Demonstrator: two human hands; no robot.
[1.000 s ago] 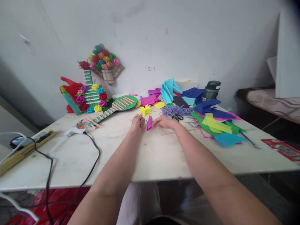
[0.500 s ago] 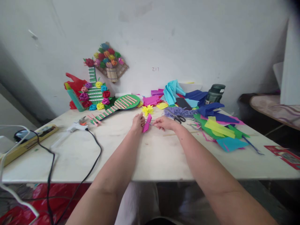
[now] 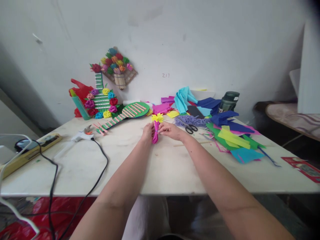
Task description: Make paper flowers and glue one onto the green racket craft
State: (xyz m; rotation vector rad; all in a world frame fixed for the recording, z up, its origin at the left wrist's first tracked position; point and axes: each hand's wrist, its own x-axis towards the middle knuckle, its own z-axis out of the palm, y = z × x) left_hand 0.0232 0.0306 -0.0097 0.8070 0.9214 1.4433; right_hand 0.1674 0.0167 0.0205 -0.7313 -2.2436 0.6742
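A piece of magenta crepe paper (image 3: 155, 137) stands bunched into narrow folds between my hands. My left hand (image 3: 148, 132) is closed around its left side. From the right, my right hand (image 3: 170, 130) pinches at the middle of the bunch, where a thin strand seems to cross the folds; its fingertips partly hide it. Just behind the bunch is a yellow paper flower (image 3: 157, 117). Black-handled scissors (image 3: 191, 128) lie to the right of my right hand, beside a heap of purple yarn (image 3: 192, 120). A thin wooden stick (image 3: 192, 144) rests below my right wrist.
Colored crepe paper (image 3: 232, 136) and a dark green bottle (image 3: 229, 101) are on the right. A green guitar-shaped craft (image 3: 135, 110) and one with paper roses (image 3: 102, 96) stand behind left. A white glue gun (image 3: 82, 135) with its black cord and a power strip (image 3: 32, 151) lie left.
The magenta paper has gone from a flat, slanted folded piece to an upright gathered bunch. My right hand has moved left, up against it. My left hand keeps its hold.
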